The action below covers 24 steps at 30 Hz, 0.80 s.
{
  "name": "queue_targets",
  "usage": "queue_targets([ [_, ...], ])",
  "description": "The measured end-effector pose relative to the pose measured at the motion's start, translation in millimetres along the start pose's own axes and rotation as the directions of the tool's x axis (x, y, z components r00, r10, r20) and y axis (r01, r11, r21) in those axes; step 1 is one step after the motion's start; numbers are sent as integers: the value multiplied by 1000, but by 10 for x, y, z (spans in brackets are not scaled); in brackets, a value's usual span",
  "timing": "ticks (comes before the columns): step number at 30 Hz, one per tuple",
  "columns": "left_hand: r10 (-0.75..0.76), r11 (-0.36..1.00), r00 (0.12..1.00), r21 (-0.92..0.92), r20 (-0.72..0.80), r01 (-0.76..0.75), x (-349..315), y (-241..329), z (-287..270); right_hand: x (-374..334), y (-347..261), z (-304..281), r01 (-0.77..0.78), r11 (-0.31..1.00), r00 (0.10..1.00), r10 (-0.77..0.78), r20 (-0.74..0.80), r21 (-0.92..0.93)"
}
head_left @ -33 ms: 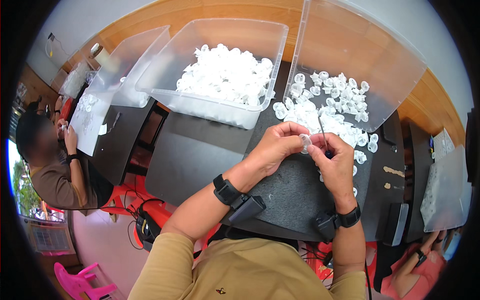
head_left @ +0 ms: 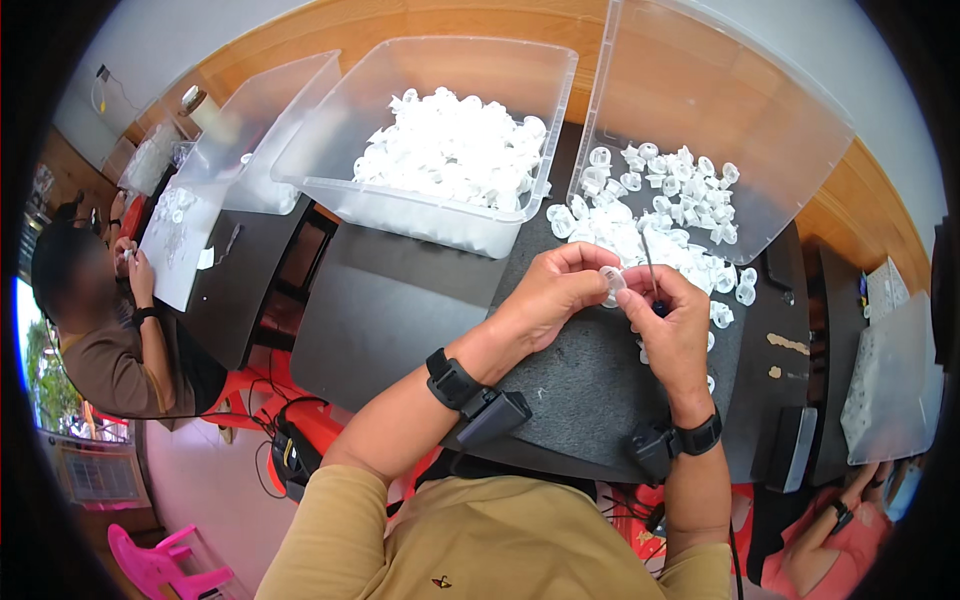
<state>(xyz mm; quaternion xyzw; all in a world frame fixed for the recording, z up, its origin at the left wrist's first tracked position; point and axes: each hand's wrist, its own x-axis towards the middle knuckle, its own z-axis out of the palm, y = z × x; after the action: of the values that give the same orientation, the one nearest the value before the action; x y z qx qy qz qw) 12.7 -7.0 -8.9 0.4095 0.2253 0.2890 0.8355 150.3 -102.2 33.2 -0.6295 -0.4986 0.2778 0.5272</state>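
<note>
My left hand (head_left: pixel 557 296) pinches a small clear plastic ring-shaped part (head_left: pixel 612 286) between thumb and fingertips. My right hand (head_left: pixel 672 318) is closed around a thin tool with a metal shaft (head_left: pixel 649 258) and a dark handle (head_left: pixel 659 309); its shaft points away from me. The right thumb and fingertips meet the ring-shaped part's right side. Just beyond both hands spreads a loose pile of white and clear plastic parts (head_left: pixel 690 262), with a few near the right wrist. My fingers partly hide the tool's handle and the part.
A clear bin (head_left: pixel 520 212) heaped with white parts stands left of the pile. Another clear bin (head_left: pixel 725 70) lies tipped toward me, with parts spilling onto the dark table (head_left: pixel 375 330). A black box-shaped object (head_left: pixel 792 448) sits at the right edge. Co-workers sit at left and lower right.
The tool in my right hand has shifted very slightly to the right. Both hands keep their place on the clear part.
</note>
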Motion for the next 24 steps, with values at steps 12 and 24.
queue_targets([
  [12,1,1000,1000,13,16,-1,-29,98,53,14,13,2,-34,995,999,35,-5,88],
  [24,-10,990,1000,-141,3,10,-51,64,85,1,53,103,-7,998,998,10,-56,54],
])
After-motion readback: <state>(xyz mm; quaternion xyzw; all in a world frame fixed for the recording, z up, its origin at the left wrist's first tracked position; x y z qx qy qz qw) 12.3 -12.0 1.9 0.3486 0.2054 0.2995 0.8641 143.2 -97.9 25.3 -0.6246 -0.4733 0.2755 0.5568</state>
